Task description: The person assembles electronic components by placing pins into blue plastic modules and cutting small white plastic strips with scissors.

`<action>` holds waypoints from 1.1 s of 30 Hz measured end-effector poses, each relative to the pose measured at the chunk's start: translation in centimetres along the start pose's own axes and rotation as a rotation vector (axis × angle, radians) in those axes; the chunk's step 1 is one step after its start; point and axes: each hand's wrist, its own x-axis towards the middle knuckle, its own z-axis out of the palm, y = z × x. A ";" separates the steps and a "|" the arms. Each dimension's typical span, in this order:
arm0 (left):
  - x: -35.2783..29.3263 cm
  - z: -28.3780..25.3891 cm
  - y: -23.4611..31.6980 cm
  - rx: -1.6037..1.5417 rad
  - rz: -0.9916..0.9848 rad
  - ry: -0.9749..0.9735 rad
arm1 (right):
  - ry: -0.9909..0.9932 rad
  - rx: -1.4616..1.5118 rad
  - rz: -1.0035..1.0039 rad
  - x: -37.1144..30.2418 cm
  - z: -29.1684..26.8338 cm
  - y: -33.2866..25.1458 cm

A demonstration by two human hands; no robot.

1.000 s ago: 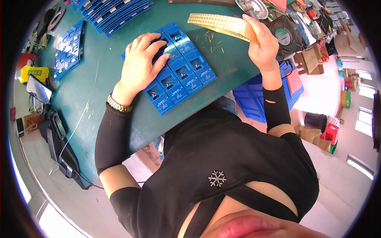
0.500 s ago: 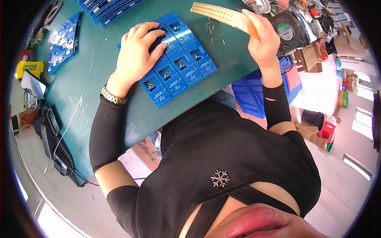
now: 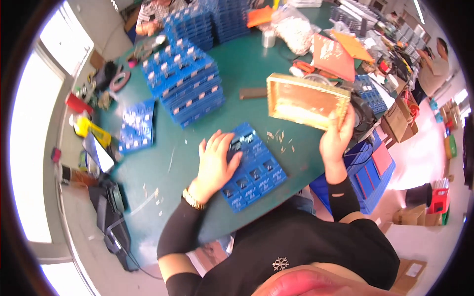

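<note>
My left hand (image 3: pixel 213 163) lies with spread fingers on the far left part of a blue circuit board panel (image 3: pixel 259 170), hiding some of it. The panel rests flat on the green table and carries rows of identical boards with dark parts in cut-outs. Off to the right, my right hand (image 3: pixel 338 137) grips a shallow gold-coloured box (image 3: pixel 307 96) by its near right corner. The box is held above the table and tilted so that its shiny inside shows. Small pale slivers (image 3: pixel 282 140) lie scattered on the table between the panel and the box.
Tall stacks of blue panels (image 3: pixel 182 81) stand beyond my left hand, with another panel (image 3: pixel 137 126) at the left. A fan (image 3: pixel 364 116) sits by my right hand, above a blue crate (image 3: pixel 368 177). Orange sheets (image 3: pixel 333 56) and a bag (image 3: pixel 292 32) lie far right. Another person (image 3: pixel 148 22) sits across.
The view has swung up, showing more of the far table. The gold box has turned from edge-on to show its inside. My left hand remains on the panel.
</note>
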 end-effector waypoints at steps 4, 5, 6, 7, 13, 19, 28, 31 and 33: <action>0.3 -1.8 1.2 -0.731 -0.167 -0.017 | -0.074 0.389 0.479 -2.8 3.1 -1.0; 0.2 -1.7 1.7 -0.958 -0.148 0.007 | -0.115 0.362 0.434 -4.1 4.1 -0.3; 0.6 -2.0 2.8 -0.951 -0.232 0.039 | -0.200 0.393 0.479 -5.1 4.8 -0.4; 0.7 -2.3 3.8 -0.941 -0.324 0.072 | -0.289 0.424 0.530 -5.8 5.5 -1.1; -3.4 -4.4 -0.6 -0.761 -0.685 0.440 | -0.954 0.115 0.209 -3.6 4.3 -3.0; -14.1 -5.1 -4.2 -0.685 -1.025 0.876 | -0.721 -0.041 -0.001 -2.8 1.2 1.8; -18.4 -7.0 -5.5 -0.372 -1.307 1.168 | -0.809 0.165 -0.334 -2.8 1.4 0.7; -16.7 -7.1 -5.2 -0.324 -1.327 1.204 | -0.829 0.253 -0.395 -2.7 1.4 1.1; -16.8 -7.0 -5.5 -0.276 -1.307 1.053 | -0.772 0.212 -0.286 -2.3 1.0 1.4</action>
